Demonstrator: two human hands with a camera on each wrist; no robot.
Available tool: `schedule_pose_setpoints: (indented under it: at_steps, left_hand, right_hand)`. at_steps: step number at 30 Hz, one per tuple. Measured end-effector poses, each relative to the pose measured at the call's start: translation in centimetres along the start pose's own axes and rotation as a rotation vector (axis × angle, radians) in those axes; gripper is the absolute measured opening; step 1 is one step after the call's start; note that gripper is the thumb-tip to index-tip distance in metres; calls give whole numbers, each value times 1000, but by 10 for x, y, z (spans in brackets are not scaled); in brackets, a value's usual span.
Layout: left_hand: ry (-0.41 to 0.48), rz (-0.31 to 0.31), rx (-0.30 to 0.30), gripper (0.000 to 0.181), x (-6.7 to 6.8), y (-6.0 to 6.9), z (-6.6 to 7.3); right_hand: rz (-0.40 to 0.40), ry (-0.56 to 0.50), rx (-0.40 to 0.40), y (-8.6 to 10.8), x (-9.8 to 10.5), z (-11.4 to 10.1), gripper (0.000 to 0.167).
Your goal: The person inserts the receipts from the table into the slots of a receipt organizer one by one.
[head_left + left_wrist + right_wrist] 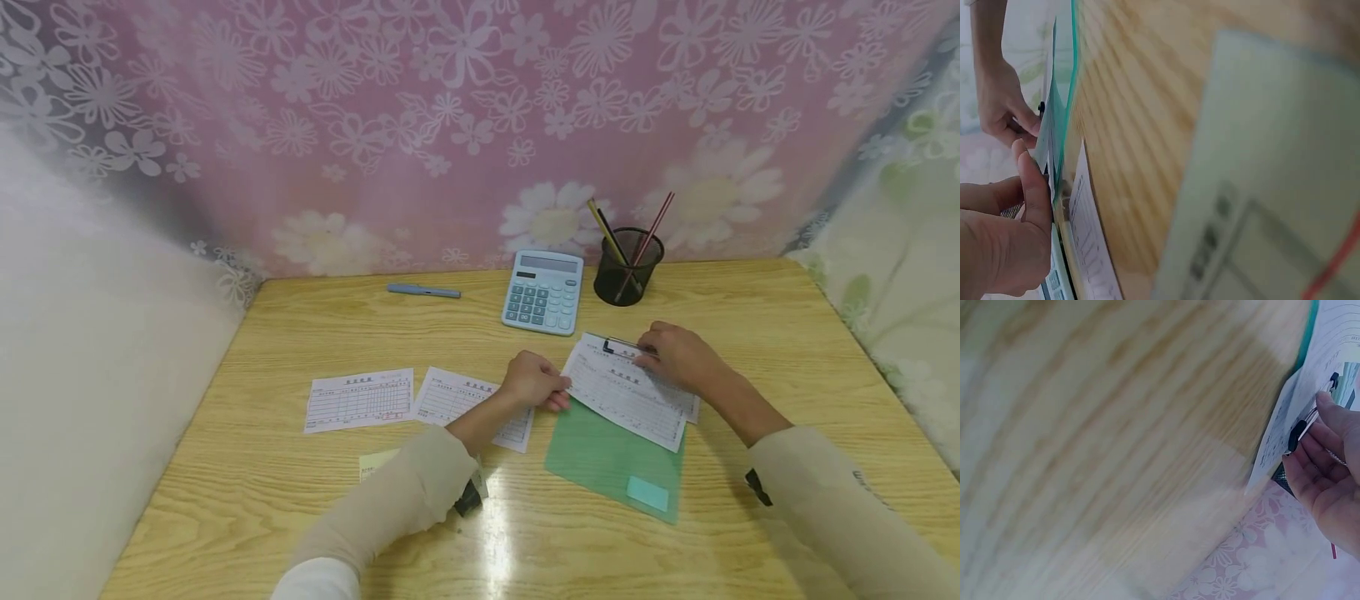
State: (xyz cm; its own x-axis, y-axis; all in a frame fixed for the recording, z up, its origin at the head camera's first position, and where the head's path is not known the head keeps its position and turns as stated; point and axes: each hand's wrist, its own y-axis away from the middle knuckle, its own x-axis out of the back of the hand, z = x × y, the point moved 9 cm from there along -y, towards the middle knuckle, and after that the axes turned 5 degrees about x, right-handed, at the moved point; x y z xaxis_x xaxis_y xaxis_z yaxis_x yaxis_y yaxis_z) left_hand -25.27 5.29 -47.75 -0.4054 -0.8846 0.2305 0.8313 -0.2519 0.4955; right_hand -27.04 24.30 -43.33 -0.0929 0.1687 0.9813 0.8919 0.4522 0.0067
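A translucent green clipboard [600, 465] lies on the table, with a light blue label near its lower edge. White printed forms [630, 400] overlap on its upper part, partly beneath the metal clip [619, 344]. My right hand [682, 358] holds that clip between thumb and fingers; the right wrist view shows the clip's black end [1297, 435] beside the fingertips. At the forms' left corner, my left hand [534, 382] pinches the edge of the top form. The left wrist view shows the left hand [1016, 237] close beside the clipboard's edge, its hold partly hidden.
Two white printed forms [360, 402] lie to the left, one partly under my left forearm. A yellowish slip [375, 461] is mostly covered by the left sleeve. Behind stand a blue calculator [543, 292] and a black mesh pen holder [626, 283]; a blue pen [423, 291] lies left.
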Motion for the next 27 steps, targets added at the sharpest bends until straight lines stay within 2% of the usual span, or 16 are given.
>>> schedule_pose_setpoints:
  at_steps: [7, 13, 22, 27]
  left_hand:
    - [49, -8, 18, 11, -12, -1, -1]
    - [65, 35, 45, 10, -13, -4, -2]
    - [114, 77, 86, 7, -14, -7, -4]
    - [86, 102, 88, 9, -14, -7, -4]
  right_hand:
    - [5, -12, 5, 0, 1, -1, 25]
    - [-24, -9, -14, -1, -1, 0, 28]
    - [-13, 9, 1, 0, -1, -2, 27]
    - [-4, 18, 7, 0, 0, -3, 26]
